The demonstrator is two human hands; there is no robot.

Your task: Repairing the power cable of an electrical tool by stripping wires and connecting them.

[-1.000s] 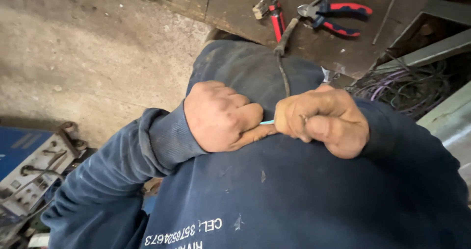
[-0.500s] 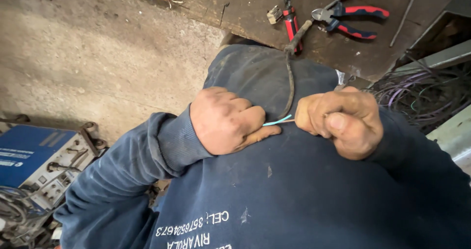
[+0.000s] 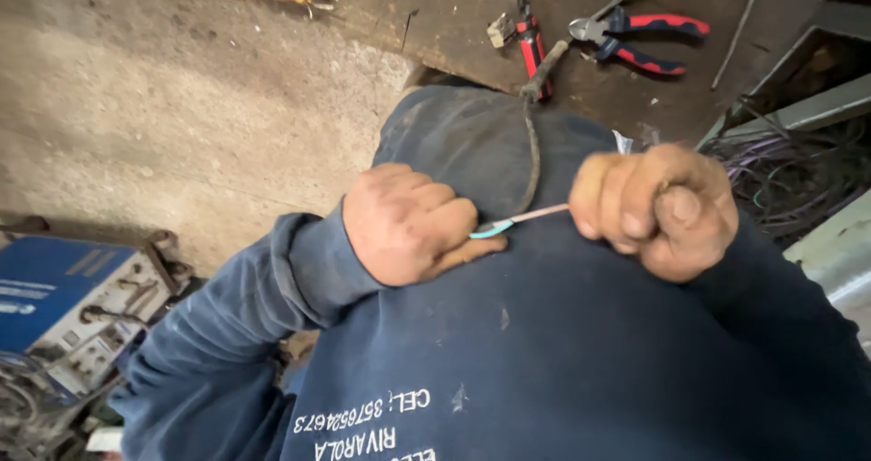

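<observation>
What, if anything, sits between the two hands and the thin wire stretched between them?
Nothing visible does. The left hand pinches the turquoise end of the thin wire, and the right hand is closed around its other end. The bare pinkish stretch between them runs clear in front of the dark blue sweatshirt.

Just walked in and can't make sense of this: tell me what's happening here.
A person in a dark blue sweatshirt holds a thin wire stretched between both fists, close to the chest. The left hand pinches its blue end; the right hand has a closed grip on the other end. Red-handled pliers and a screwdriver lie on the bench beyond.
</observation>
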